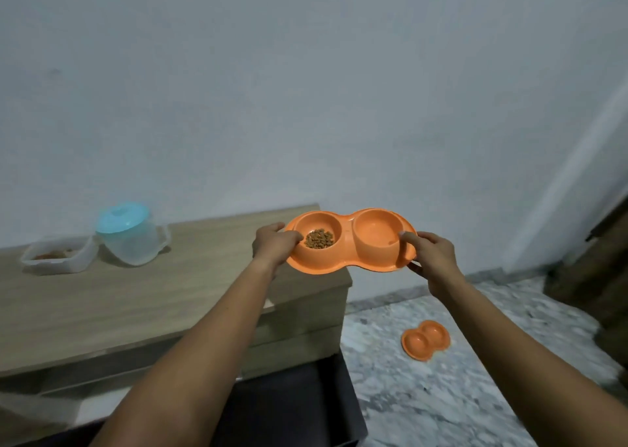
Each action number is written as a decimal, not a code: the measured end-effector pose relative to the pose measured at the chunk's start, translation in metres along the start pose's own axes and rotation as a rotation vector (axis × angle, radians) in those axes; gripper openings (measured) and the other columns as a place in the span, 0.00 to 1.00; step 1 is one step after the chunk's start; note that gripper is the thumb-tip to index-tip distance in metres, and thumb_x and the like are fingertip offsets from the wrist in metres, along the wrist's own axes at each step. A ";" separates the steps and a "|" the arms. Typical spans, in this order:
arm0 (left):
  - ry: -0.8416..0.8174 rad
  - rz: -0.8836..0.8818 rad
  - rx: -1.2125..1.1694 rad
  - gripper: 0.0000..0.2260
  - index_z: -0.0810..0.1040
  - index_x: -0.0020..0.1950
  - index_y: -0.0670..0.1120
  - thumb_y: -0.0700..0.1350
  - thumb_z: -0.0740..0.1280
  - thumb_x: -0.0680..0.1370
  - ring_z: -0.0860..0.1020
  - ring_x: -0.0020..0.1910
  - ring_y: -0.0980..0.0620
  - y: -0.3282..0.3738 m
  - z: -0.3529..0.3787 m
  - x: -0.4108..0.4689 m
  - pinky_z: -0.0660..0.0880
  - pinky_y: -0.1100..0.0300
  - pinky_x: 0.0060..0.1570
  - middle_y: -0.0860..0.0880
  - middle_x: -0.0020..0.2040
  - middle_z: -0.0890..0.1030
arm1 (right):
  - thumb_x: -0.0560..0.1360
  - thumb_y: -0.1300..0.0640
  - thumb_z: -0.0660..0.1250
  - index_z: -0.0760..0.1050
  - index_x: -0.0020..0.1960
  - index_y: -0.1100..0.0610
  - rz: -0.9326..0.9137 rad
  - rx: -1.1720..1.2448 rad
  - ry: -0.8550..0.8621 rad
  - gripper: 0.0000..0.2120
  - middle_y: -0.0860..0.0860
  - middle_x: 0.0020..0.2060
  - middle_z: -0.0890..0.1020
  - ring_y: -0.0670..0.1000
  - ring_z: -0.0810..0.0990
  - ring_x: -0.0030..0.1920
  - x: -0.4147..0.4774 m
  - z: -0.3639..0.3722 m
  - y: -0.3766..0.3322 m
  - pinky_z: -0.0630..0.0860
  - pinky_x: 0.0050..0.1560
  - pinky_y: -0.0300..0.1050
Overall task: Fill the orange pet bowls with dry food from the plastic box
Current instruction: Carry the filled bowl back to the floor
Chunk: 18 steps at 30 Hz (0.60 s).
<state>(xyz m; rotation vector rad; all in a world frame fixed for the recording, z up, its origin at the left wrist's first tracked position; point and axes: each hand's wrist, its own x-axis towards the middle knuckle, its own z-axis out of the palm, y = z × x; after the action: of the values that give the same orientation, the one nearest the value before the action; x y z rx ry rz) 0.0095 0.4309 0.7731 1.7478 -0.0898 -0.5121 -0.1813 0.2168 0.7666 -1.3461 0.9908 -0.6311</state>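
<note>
I hold an orange double pet bowl (350, 263) in the air past the right end of the wooden cabinet (136, 297). My left hand (273, 244) grips its left rim and my right hand (430, 254) grips its right rim. Brown dry food (318, 238) lies in its left bowl; its right bowl looks empty. A second orange double bowl (426, 340) lies on the floor below, with no food visible in it. The open clear plastic box (57, 254) with brownish contents stands at the cabinet's far left.
A clear plastic jar with a light blue lid (131, 237) stands beside the box. The floor (458, 395) is grey marbled tile. A dark wooden object (594, 276) stands at the right. A dark open drawer or bin (292, 409) lies below the cabinet front.
</note>
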 end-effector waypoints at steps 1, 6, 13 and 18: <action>-0.038 0.006 0.004 0.37 0.75 0.70 0.49 0.49 0.73 0.60 0.80 0.58 0.45 0.006 0.019 0.001 0.79 0.47 0.58 0.45 0.62 0.80 | 0.73 0.52 0.76 0.78 0.61 0.58 0.005 0.004 0.027 0.19 0.58 0.57 0.83 0.59 0.82 0.57 0.007 -0.017 -0.003 0.80 0.45 0.51; -0.188 0.023 0.009 0.37 0.75 0.70 0.48 0.47 0.73 0.60 0.81 0.53 0.48 0.025 0.104 0.013 0.81 0.51 0.53 0.46 0.60 0.81 | 0.74 0.53 0.75 0.78 0.62 0.60 0.019 0.025 0.137 0.20 0.60 0.56 0.83 0.60 0.82 0.57 0.046 -0.083 -0.010 0.78 0.42 0.47; -0.384 -0.021 0.006 0.28 0.75 0.70 0.48 0.42 0.74 0.69 0.79 0.43 0.50 0.033 0.219 0.057 0.76 0.57 0.41 0.46 0.54 0.82 | 0.73 0.54 0.75 0.80 0.61 0.59 0.049 0.021 0.302 0.19 0.59 0.54 0.84 0.59 0.82 0.55 0.109 -0.153 -0.010 0.79 0.44 0.49; -0.441 -0.043 0.018 0.30 0.74 0.70 0.49 0.43 0.76 0.69 0.80 0.56 0.46 0.014 0.281 0.083 0.79 0.53 0.51 0.46 0.62 0.79 | 0.75 0.56 0.73 0.80 0.60 0.58 0.074 -0.033 0.321 0.15 0.56 0.49 0.84 0.54 0.82 0.47 0.145 -0.188 0.002 0.77 0.40 0.45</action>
<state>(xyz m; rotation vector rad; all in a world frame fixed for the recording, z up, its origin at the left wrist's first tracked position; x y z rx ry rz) -0.0206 0.1441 0.7195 1.6312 -0.3695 -0.9238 -0.2753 -0.0006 0.7451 -1.2531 1.3079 -0.7935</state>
